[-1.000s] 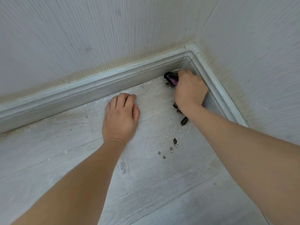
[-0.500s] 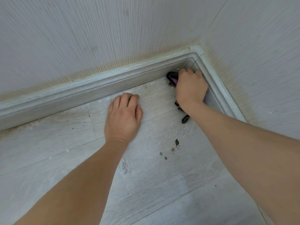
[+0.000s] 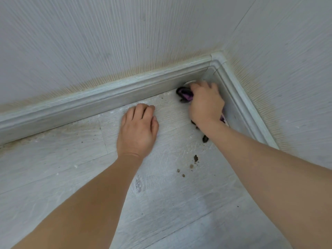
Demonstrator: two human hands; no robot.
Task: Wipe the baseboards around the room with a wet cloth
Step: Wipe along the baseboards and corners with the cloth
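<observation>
Down at floor level, two bare forearms come into view, one from about 7 o'clock and one from about 4 o'clock, both reaching toward the corner of the room. Between them on the pale wood-look floor lie a few small brown crumbs: I count roughly five, scattered at about 5 o'clock from the middle of the scene, near the right forearm but apart from it.

Farther in, the left hand rests knuckles up on the floor, its fingers curled under and holding nothing, a short way out from the skirting. At about 2 o'clock the right hand has its fingers closed round one bunched cloth, dark with purple showing, and holds it down in the corner against the foot of the baseboard. A dark tail of the cloth pokes out from under the wrist on the floor side; the fingers themselves are blurred.

Beyond the hands, two runs of grey-white baseboard meet at one corner piece at about 1 o'clock. Above them rise two walls in ribbed pale paper, yellowed in a band just over the skirting.
</observation>
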